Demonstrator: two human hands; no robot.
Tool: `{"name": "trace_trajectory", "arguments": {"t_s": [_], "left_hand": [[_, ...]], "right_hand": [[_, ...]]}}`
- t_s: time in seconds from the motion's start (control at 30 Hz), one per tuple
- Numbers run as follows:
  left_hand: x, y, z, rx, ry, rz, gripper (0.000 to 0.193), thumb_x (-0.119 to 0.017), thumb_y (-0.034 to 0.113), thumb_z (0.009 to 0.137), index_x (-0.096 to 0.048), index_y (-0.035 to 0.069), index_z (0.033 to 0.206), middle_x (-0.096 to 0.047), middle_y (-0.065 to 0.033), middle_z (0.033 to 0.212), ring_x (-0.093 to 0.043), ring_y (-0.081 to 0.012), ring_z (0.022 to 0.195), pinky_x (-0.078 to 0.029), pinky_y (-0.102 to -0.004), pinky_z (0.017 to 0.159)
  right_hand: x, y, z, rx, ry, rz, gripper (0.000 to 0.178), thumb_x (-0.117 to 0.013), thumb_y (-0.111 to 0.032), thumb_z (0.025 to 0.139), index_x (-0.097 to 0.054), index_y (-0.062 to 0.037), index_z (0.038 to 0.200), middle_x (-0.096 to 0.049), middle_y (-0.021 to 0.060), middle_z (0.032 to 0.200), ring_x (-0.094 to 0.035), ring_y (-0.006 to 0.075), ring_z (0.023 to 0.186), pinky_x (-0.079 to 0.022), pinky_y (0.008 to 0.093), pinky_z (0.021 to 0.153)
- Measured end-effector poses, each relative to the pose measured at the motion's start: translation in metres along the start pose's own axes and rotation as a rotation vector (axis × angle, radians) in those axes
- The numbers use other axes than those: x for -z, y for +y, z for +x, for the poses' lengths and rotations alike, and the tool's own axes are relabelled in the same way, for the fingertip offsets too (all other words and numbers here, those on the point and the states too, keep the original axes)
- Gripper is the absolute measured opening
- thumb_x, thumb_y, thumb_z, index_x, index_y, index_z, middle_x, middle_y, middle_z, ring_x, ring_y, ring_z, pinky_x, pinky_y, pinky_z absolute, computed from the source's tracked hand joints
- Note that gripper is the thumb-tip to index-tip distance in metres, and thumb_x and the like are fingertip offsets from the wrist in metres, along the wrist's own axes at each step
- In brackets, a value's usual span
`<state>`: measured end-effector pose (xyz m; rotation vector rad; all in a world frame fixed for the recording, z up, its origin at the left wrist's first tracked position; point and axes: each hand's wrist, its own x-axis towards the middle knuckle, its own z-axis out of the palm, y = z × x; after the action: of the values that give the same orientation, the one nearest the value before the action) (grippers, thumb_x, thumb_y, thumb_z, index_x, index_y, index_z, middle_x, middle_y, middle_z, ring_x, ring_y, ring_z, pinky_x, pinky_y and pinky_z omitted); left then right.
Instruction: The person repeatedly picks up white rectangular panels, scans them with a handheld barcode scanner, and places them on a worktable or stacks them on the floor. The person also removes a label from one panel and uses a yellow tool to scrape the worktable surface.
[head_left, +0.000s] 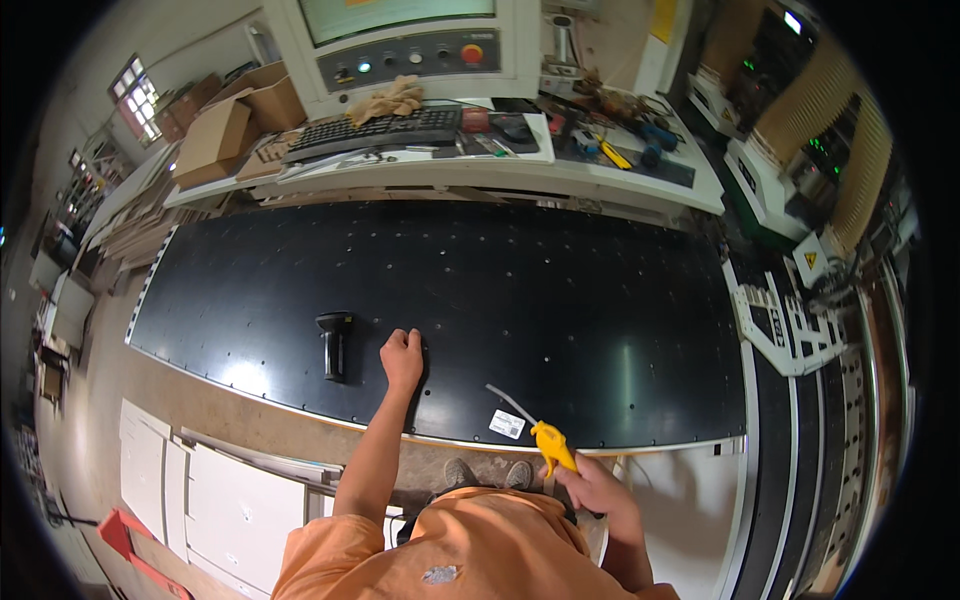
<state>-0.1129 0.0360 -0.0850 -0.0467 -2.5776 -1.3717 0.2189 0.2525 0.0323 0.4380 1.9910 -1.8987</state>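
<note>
My left hand (pixel 402 362) is closed, its knuckles over the black table surface (pixel 480 290); whatever its fingers hold, if anything, is hidden. To the left of it a black handheld scanner (pixel 334 348) stands on the same surface. My right hand (pixel 592 484) grips a yellow air blow gun (pixel 553 447) at the table's near edge. The gun's thin metal nozzle (pixel 512 402) points up and left over the surface. Beside the nozzle lies a white printed label (pixel 507 424).
Behind the table, a white shelf holds a keyboard (pixel 400 128), work gloves (pixel 388 100) and tools, below a control panel (pixel 410 60). Cardboard boxes (pixel 222 135) stand far left. White panels (pixel 245 505) lie at lower left. Machinery with a white bracket (pixel 785 325) borders the right side.
</note>
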Motion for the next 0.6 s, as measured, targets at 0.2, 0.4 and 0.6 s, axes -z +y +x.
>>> {"name": "trace_trajectory", "arguments": {"t_s": [0.2, 0.4, 0.6], "left_hand": [[-0.002, -0.005, -0.001, -0.064, -0.042, 0.060, 0.034, -0.064, 0.023, 0.088, -0.055, -0.003, 0.068, -0.059, -0.0219, 0.064, -0.060, -0.0406, 0.062, -0.046, -0.0471, 0.061], [-0.001, -0.007, -0.002, -0.104, -0.073, 0.103, 0.033, -0.065, 0.024, 0.087, -0.055, -0.002, 0.069, -0.059, -0.0218, 0.065, -0.060, -0.0412, 0.064, -0.046, -0.0471, 0.061], [-0.004, -0.003, 0.001, -0.091, -0.064, 0.124, 0.033, -0.064, 0.024, 0.086, -0.055, -0.002, 0.067, -0.060, -0.0219, 0.064, -0.061, -0.0415, 0.064, -0.047, -0.0474, 0.062]], "right_hand": [[0.040, 0.048, 0.003, -0.164, 0.578, 0.024, 0.032, -0.048, -0.036, 0.102, -0.054, -0.0058, 0.114, -0.067, 0.0026, 0.087, -0.049, 0.0094, 0.045, -0.044, 0.0251, 0.044], [0.094, 0.078, -0.005, -0.048, 1.043, 0.375, 0.030, -0.045, -0.034, 0.104, -0.050, -0.0065, 0.114, -0.066, 0.0042, 0.095, -0.043, 0.0082, 0.039, -0.037, 0.0237, 0.035], [0.155, 0.103, 0.004, -0.001, 1.397, 0.336, 0.029, -0.048, -0.031, 0.101, -0.047, -0.0062, 0.115, -0.064, 0.0048, 0.092, -0.043, 0.0093, 0.039, -0.036, 0.0239, 0.033]]}}
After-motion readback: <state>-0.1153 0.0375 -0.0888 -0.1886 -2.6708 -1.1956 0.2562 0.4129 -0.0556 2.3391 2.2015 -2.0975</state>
